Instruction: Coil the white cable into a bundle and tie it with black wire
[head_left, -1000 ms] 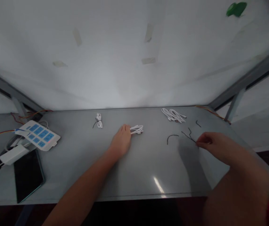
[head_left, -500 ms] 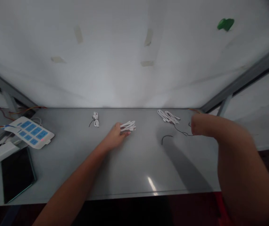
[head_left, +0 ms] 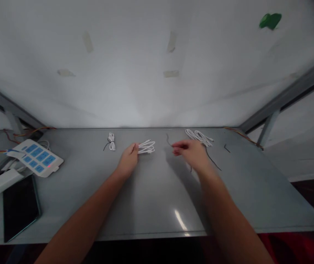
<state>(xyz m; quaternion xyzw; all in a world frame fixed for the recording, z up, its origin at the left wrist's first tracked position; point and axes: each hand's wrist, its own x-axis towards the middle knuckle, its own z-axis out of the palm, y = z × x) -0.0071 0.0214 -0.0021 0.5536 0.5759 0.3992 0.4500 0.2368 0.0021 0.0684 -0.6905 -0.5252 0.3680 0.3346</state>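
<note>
My left hand (head_left: 128, 160) grips the near end of a folded bundle of white cable (head_left: 146, 147), lifted slightly off the grey table (head_left: 157, 198). My right hand (head_left: 192, 154) pinches a thin black twist tie (head_left: 168, 140) whose free end curls up to the left, a short way right of the bundle. A tied white cable coil (head_left: 111, 141) with a black tie lies farther left. Loose white cables (head_left: 199, 136) lie behind my right hand.
Two more black ties, one long (head_left: 213, 162) and one short (head_left: 226, 148), lie on the right of the table. On the left are a white power strip with blue sockets (head_left: 36, 157), a white adapter (head_left: 1, 181) and a dark tablet (head_left: 19, 207). A white wall stands behind.
My right hand has moved from the right side of the table to the middle, carrying a black tie toward the bundle. My left hand has raised the white bundle slightly.
</note>
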